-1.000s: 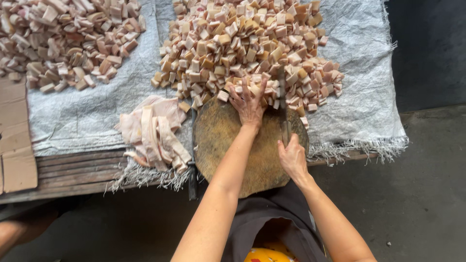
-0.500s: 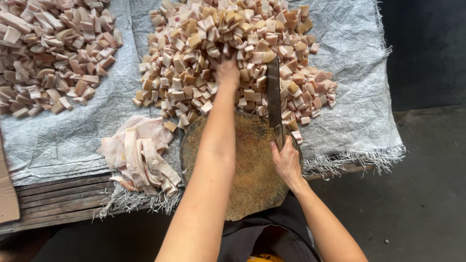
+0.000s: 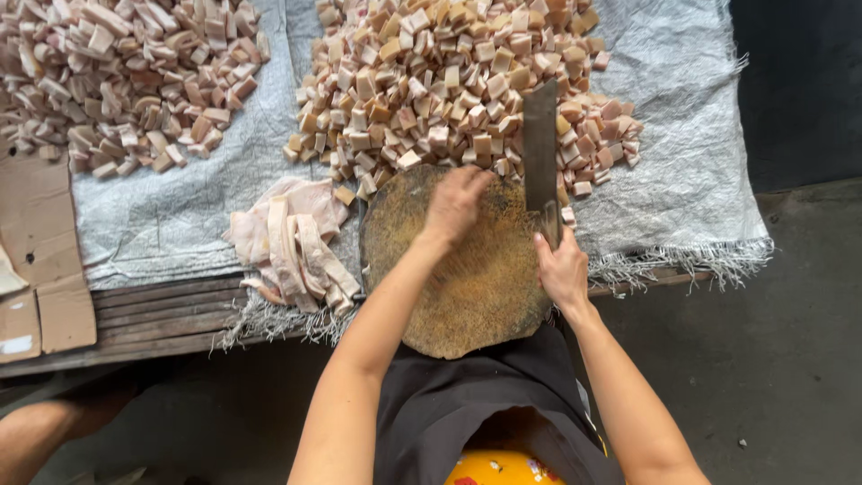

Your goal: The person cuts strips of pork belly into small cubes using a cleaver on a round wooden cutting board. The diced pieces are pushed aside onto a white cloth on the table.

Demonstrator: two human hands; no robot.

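Right hand clenched on cleaver handle, blade flat over cube edge; left hand loosely curled, grasping nothing, resting on round chopping block. Beyond both hands, large heap of cut cubes, seemingly done. Left of block, small pile of uncut strips remaining

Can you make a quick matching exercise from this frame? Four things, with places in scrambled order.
Things:
1. cleaver
2. uncut strips
3. round chopping block
4. cardboard

Places:
A. under the left hand
B. far left of the table
C. in the right hand, blade over the cubes
D. on the sacking left of the block

Pairs: 1-C, 2-D, 3-A, 4-B
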